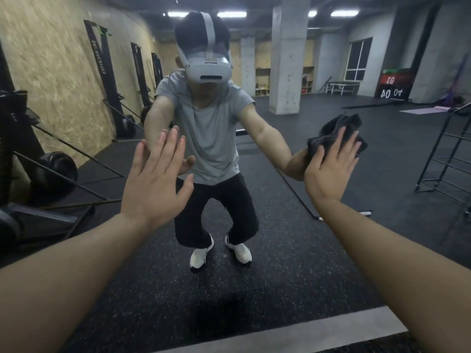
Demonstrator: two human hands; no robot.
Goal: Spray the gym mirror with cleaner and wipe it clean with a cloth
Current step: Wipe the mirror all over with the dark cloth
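Wiping is the step in hand, as far as this view lets you judge: no spray bottle shows anywhere, and your right hand presses a dark grey cloth flat against the mirror with straight fingers, the cloth bunched and sticking out above and beside your fingertips. Your left hand holds nothing; its fingers are straight and spread, the palm laid on or just off the glass, well apart from the cloth. You cannot tell from here whether it truly touches.

The glass fills almost the whole view, its bottom edge meeting a pale strip at the floor. Your reflection crouches in it, arms out to meet both hands. Reflected behind are black rubber flooring, a concrete pillar, a wire rack on the right and dark equipment along the chipboard wall on the left.

Whether cleaner wets the glass is not visible; no streaks or droplets stand out. Your next move probably calls for steady pressure through the flat right palm and overlapping sweeps from the cloth's present spot on the right across toward the middle. Watch that the bare left palm does not leave prints on glass you have wiped.
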